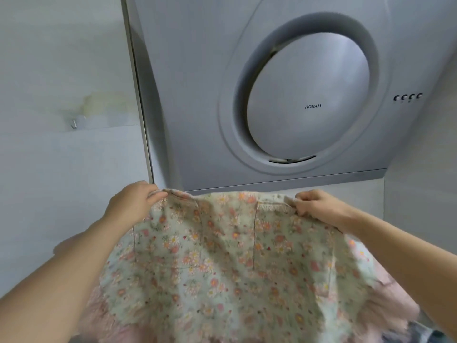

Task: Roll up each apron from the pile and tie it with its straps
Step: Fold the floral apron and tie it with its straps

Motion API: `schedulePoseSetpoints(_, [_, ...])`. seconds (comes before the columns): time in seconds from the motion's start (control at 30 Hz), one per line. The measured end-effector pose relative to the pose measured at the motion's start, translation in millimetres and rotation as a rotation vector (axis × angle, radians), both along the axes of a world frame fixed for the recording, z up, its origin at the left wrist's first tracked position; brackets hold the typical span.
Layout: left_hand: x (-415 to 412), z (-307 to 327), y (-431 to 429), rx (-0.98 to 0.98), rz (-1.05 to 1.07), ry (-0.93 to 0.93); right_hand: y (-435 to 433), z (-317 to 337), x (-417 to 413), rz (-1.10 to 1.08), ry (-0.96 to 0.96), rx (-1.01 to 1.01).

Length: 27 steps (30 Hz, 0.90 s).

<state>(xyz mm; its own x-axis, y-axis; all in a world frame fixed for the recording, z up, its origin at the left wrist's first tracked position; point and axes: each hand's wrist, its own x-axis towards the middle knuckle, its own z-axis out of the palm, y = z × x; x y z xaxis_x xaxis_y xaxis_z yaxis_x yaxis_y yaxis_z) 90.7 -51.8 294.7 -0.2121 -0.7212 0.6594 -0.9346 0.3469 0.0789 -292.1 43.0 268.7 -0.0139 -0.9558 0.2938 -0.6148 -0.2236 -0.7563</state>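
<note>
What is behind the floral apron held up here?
Above the floral apron, gripped at its top edge by the left hand and right hand, a grey range hood shows. Pink fabric peeks past its lower edges; everything else behind is covered.

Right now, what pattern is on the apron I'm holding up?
Small pink and orange flowers on pale green, seen in the head view: apron.

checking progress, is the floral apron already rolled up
No, the left hand and right hand hold the floral apron spread out by its edge.
</note>
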Motion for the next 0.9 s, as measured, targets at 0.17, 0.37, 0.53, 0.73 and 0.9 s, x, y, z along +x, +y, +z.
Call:
schedulePoseSetpoints(0.17, [-3,-9,-8,-0.023,0.03,0.164,14,4,12,0.233,-0.136,0.327])
schedulePoseSetpoints(0.37, [-10,-12,-2,-0.18,0.077,0.231,21,4,27,0.353,-0.308,0.563])
schedulePoseSetpoints(0.53, [-2,-12,1,-0.265,-0.085,0.19,20,6,5,0.208,-0.093,0.341])
schedulePoseSetpoints(0.73, [-4,-17,10,-0.257,-0.309,0.063,-7,30,-25,-0.455,0.354,-0.424])
schedulePoseSetpoints(0.9, [4,-26,5,-0.198,-0.307,0.056,-16,10,-25,-0.199,0.439,-0.543])
